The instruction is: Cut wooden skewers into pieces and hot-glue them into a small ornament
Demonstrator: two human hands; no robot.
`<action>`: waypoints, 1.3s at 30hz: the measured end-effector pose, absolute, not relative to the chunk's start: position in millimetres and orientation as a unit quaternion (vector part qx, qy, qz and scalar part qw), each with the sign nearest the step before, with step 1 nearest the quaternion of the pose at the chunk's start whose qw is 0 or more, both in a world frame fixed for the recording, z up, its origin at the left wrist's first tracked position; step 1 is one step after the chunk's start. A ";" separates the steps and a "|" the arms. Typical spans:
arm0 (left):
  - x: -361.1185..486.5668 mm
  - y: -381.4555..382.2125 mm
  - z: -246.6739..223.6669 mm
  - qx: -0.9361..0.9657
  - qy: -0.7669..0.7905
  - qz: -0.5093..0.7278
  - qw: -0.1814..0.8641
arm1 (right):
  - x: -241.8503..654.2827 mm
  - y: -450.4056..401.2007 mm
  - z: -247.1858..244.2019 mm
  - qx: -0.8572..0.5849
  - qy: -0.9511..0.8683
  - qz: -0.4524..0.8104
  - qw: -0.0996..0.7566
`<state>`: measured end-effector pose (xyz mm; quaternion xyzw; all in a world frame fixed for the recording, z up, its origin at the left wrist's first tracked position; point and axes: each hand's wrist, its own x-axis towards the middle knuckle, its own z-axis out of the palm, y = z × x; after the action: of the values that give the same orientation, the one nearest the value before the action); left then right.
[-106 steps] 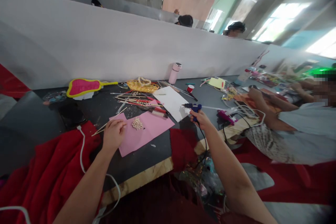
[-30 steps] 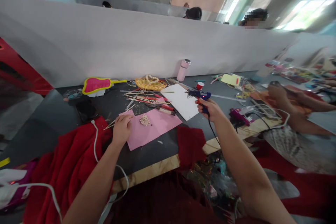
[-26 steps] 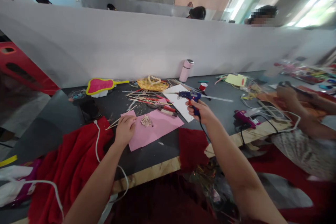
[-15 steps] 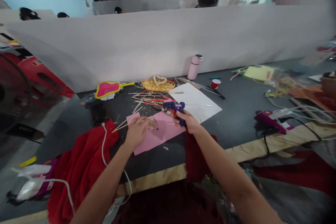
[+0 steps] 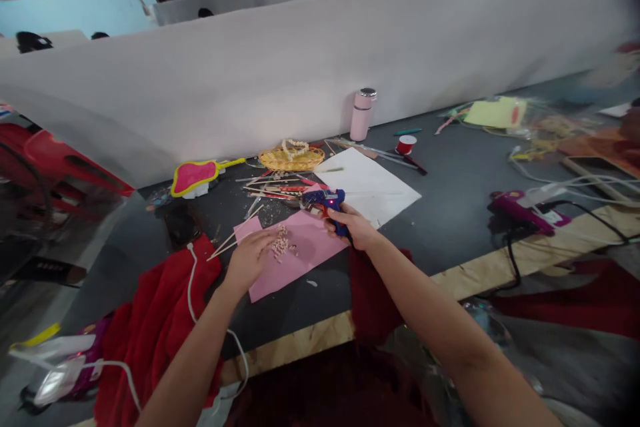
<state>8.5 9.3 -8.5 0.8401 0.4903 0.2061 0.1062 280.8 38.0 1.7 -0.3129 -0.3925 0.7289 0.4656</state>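
My right hand (image 5: 353, 223) is wrapped round the handle of a blue hot glue gun (image 5: 327, 199), whose nozzle points left above the pink paper (image 5: 317, 240). A small light glows on the gun's side. Palm down, my left hand (image 5: 250, 255) lies at the left part of that paper with its fingers stretched out. Its fingertips reach the edge of a loose heap of small pale beads (image 5: 281, 245). Thin wooden sticks (image 5: 227, 243) lie just left of this hand. Whether anything sits under the left fingers is hidden.
Behind are a wicker tray (image 5: 270, 161), more sticks (image 5: 280, 191), white paper (image 5: 367, 177), a pink flask (image 5: 362, 117) and a ribbon spool (image 5: 406, 144). A red cloth (image 5: 165, 307) and white cable (image 5: 190, 280) lie left; a purple device (image 5: 525, 211) with cords lies right.
The bead heap has spread out across the pink paper. My left hand has shifted slightly left, while my right hand keeps hold of the glue gun. The camera view has tilted a little.
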 end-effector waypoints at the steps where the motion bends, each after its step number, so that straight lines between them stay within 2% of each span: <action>1: 8.6 11.0 -8.2 0.833 0.499 0.214 0.105 | 280.5 37.4 2.5 -0.316 -0.401 0.726 0.461; 8: 13.7 6.3 -9.2 0.834 0.502 0.210 0.089 | 279.2 38.3 -3.5 -0.317 -0.417 0.713 0.466; 17: 22.0 -10.7 -8.9 0.874 0.468 0.112 0.074 | 275.1 40.5 -11.0 -0.294 -0.416 0.717 0.476; 20: 24.8 -10.0 -6.3 0.871 0.470 0.116 0.080 | 272.8 38.5 -8.4 -0.305 -0.415 0.712 0.477; 24: 16.2 -3.0 1.8 0.807 0.504 0.247 0.183 | 263.2 33.5 4.3 -0.309 -0.408 0.708 0.486; 27: 5.8 2.3 4.0 0.684 0.529 0.389 0.319 | 250.0 27.5 14.8 -0.305 -0.423 0.714 0.467; 31: -2.2 4.1 -3.4 0.480 0.488 0.534 0.497 | 231.3 16.9 16.7 -0.292 -0.429 0.734 0.438; 35: -4.8 4.5 -11.6 0.345 0.449 0.575 0.591 | 222.1 10.8 7.0 -0.280 -0.398 0.758 0.434; 39: -4.4 5.3 -11.0 0.320 0.430 0.570 0.623 | 220.1 11.4 -0.1 -0.272 -0.393 0.772 0.419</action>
<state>-4.4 5.3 -11.0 0.3199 0.4297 0.5696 0.6233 220.1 11.4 -0.1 -0.2719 -0.3927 0.7721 0.4192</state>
